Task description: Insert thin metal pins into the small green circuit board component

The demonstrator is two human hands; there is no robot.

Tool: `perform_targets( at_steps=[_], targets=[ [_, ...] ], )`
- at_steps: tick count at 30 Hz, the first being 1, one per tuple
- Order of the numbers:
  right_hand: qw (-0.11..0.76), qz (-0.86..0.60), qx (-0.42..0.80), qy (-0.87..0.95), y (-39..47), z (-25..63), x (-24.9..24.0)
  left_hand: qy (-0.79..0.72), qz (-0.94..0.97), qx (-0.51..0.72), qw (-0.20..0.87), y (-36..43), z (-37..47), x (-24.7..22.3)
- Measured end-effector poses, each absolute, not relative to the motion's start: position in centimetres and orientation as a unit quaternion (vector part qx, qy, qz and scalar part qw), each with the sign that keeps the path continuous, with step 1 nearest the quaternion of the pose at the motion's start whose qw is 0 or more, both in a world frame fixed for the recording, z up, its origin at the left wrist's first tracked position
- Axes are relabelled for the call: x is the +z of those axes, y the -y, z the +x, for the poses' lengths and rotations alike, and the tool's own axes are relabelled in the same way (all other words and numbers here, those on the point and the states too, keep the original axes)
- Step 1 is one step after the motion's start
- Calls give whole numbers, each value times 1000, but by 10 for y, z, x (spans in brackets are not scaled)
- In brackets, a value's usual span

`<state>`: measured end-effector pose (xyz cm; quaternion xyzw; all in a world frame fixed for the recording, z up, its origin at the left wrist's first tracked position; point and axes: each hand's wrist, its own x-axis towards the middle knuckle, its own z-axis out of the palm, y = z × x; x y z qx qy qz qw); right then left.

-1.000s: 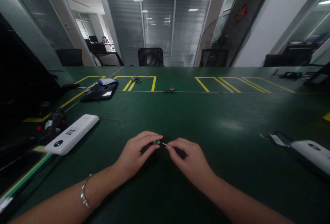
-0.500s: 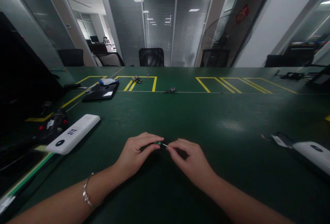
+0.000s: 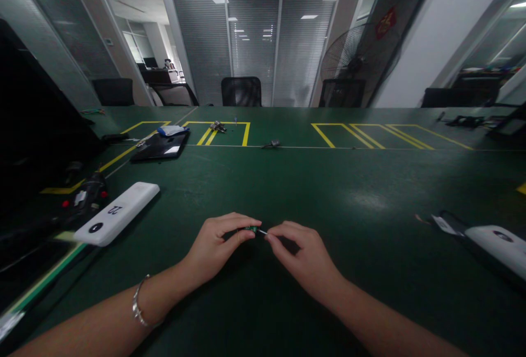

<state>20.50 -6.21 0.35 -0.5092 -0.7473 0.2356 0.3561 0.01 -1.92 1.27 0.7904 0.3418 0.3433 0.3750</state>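
green part (image 3: 250, 229) pinched in left hand (image 3: 213, 247) grip, right hand (image 3: 302, 258) adjoining

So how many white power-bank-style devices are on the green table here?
2. One white device, marked 22, lies left of the left hand. The other white device lies at the right edge, partly cut off by the frame. More may lie out of view.

My arms are bare from the lower edge of the view up, no sleeves on either. A thin silvery bracelet (image 3: 138, 302) rings my left wrist, at about 8 o'clock from my left hand (image 3: 213, 247). My right hand (image 3: 306, 261) and its wrist wear nothing. My fingers (image 3: 242, 220) show no rings.
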Motion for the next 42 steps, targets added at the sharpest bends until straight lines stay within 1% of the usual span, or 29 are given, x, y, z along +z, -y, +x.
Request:
perform_targets(
  at_steps=[4,11,14,17,21,23,30,34,38,42],
  targets=[
    [359,-507,244,744,62,204,4,-341,776,340,407,20,3,14],
    [390,-511,248,724,62,203,3,-359,763,340,417,18,3,14],
    [414,-516,257,704,61,204,3,-354,776,316,417,14,2,12],
    [425,-521,266,691,60,205,3,-322,810,280,403,12,2,10],
    [436,-521,269,683,59,204,2,-263,872,208,358,14,3,6],
    [437,-521,270,682,60,204,1,-259,881,195,344,15,3,3],
    [420,-527,270,688,58,204,2,-259,881,198,343,16,4,1],
    [388,-526,268,708,58,204,2,-268,872,193,361,16,6,3],
    [355,-528,254,728,61,205,2,-274,862,213,370,15,6,5],
    [309,-519,250,757,65,206,7,-314,856,215,349,14,1,9]
  ],
)
